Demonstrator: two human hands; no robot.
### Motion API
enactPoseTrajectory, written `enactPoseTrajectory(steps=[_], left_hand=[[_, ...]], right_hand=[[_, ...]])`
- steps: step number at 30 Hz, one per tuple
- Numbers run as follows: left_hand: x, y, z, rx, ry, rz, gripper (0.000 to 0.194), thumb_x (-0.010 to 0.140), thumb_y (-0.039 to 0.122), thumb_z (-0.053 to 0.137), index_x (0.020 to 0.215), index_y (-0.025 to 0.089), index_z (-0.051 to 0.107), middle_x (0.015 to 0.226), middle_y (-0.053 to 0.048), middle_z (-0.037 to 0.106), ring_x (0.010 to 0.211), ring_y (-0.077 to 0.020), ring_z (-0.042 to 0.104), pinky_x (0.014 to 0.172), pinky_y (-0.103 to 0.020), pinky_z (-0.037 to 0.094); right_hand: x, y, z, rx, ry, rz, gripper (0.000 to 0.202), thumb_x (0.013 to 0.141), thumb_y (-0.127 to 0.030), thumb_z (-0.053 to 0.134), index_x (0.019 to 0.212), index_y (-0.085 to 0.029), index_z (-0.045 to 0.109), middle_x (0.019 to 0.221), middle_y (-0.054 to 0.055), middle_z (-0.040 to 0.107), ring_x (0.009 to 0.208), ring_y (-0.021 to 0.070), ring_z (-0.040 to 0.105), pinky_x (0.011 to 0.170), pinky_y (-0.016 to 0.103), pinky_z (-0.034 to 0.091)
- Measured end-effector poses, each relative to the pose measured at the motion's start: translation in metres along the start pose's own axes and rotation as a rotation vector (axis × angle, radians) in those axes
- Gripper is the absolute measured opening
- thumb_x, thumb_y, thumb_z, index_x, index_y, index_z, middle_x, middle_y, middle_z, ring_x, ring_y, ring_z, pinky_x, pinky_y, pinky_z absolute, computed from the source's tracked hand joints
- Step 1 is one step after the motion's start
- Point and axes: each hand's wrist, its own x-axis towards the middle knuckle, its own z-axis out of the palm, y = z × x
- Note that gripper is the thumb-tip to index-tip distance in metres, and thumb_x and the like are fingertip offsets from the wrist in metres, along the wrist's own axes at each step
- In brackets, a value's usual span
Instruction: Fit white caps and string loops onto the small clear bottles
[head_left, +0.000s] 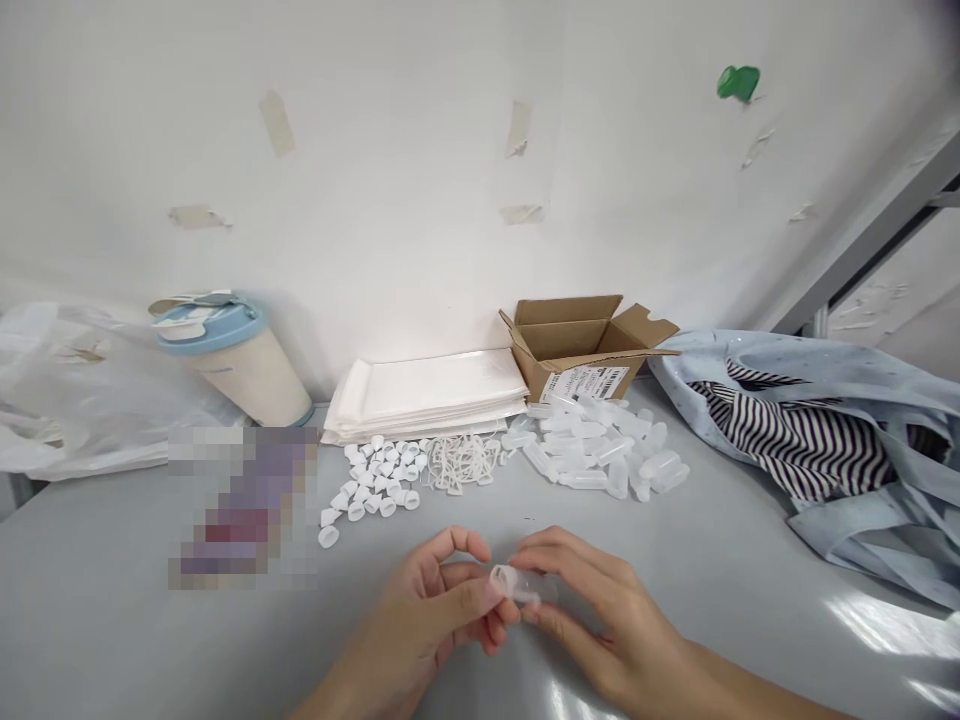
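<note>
Grey bench [247,640], white wall [405,200]. Left to right: caps [355,511]; left hand [431,605] pinching the tube's left end; tube [527,587] mid-bench, toward the near edge; right hand [611,605] gripping its other end. I judge it light, slick, slightly springy; hold the barrel gently.

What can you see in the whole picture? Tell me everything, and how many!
plastic bag: one, whitish, far left
cup: one, cream and blue, left
blurred thing: one, purplish, below cup
packets: one stack, white, middle
box: one, brown, open, by packets
caps: many, white, below packets
strings: one tangle, white, beside caps
tubes: many, clear, before box
cloth: one bundle, blue with stripes, right
tape: several bits, beige, wall
scrap: one, green, wall
table: one, grey, underneath
wall: one, white, behind
metal frame: one, grey, far right
held tube: one, clear, between hands
left hand, right hand: two, front
</note>
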Motion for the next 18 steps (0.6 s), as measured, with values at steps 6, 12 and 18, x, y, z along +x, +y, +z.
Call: enactPoseTrajectory(steps=[6,12,18], left_hand=[[0.005,-0.003,-0.001,0.153,0.055,0.099,0.025,0.075,0.041,0.069,0.077,0.018,0.059,0.068,-0.002,0.067,0.061,-0.0122,0.058,0.062,-0.025,0.049],[0.0,-0.004,0.0,0.448,0.154,0.33,0.019,0.08,0.04,0.062,0.081,0.021,0.066,0.069,-0.001,0.066,0.064,-0.0131,0.06,0.064,-0.025,0.051],[-0.006,0.007,0.009,0.56,0.196,0.532,0.015,0.08,0.033,0.062,0.085,0.02,0.068,0.075,-0.003,0.069,0.066,-0.0146,0.064,0.064,-0.026,0.055]], right_hand=[[0.0,0.001,-0.003,-0.008,0.0,-0.027,0.027,0.088,-0.013,0.05,0.114,-0.019,0.056,0.095,0.009,0.065,0.084,0.0167,0.064,0.071,0.028,0.055],[0.0,-0.001,-0.003,-0.021,0.039,0.079,0.025,0.087,-0.021,0.054,0.112,-0.02,0.058,0.091,0.006,0.067,0.083,0.0174,0.063,0.073,0.03,0.053],[0.005,-0.006,-0.001,0.075,0.051,0.061,0.025,0.088,-0.024,0.053,0.112,-0.02,0.059,0.095,0.006,0.067,0.086,0.0173,0.064,0.075,0.031,0.052]])
